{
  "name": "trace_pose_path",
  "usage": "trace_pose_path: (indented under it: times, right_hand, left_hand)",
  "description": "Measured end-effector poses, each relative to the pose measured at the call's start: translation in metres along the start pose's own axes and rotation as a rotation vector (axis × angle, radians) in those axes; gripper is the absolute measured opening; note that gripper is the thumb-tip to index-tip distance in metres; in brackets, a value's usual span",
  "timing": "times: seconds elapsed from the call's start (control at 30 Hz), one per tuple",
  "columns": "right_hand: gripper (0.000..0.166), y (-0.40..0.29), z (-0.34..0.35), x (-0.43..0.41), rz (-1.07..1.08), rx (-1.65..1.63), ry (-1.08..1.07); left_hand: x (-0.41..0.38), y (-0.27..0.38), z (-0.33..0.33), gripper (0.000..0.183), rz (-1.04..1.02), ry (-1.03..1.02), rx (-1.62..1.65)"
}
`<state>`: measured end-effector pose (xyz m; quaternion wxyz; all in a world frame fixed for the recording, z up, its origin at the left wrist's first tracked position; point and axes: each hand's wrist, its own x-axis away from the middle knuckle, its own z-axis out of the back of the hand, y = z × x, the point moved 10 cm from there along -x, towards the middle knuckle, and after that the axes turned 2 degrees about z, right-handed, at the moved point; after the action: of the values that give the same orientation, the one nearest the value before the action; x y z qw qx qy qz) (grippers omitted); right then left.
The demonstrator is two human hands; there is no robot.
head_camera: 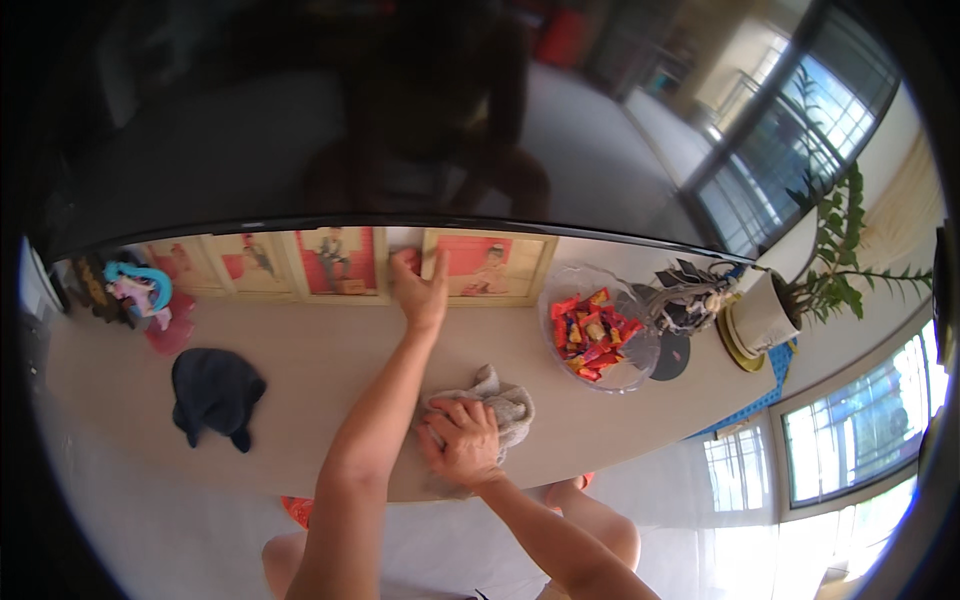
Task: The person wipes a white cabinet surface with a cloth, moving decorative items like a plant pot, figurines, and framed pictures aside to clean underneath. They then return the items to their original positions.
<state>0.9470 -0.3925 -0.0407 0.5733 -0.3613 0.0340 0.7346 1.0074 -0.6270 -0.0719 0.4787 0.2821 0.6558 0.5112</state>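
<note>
My left hand [422, 289] reaches to the back of the pale tabletop [315, 390], its thumb and fingers spread at the left edge of a framed picture [487, 268]. Whether it grips the frame cannot be told. Another framed picture [337, 262] stands just left of the hand. Under my right hand [463, 442] lies a crumpled grey cloth [514, 412], pressed on the tabletop near its front edge, the fingers curled on it. A clear glass bowl [645, 360] of red-wrapped candies [592, 337] stands right of both hands.
A large dark television screen [262, 150] overhangs the frames. On the left are a dark cloth-like item [214, 394] and a figurine with turquoise hair [142, 289]. A potted plant [765, 315] and a bunch of dark and pale ornaments [690, 296] stand at the right end.
</note>
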Motion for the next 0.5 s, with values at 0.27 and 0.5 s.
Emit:
trace_pose_path:
  times: [0.27,0.5]
  right_hand:
    - [0.019,-0.003,0.002,0.001,0.028,0.042,0.004]
    - [0.017,0.002,0.011,-0.026,-0.041,-0.021,0.049]
  left_hand:
    - [0.125,0.059,0.131,0.039,-0.101,-0.273,-0.158]
    - [0.139,0.038,0.226,0.021,0.172,-0.212,0.034]
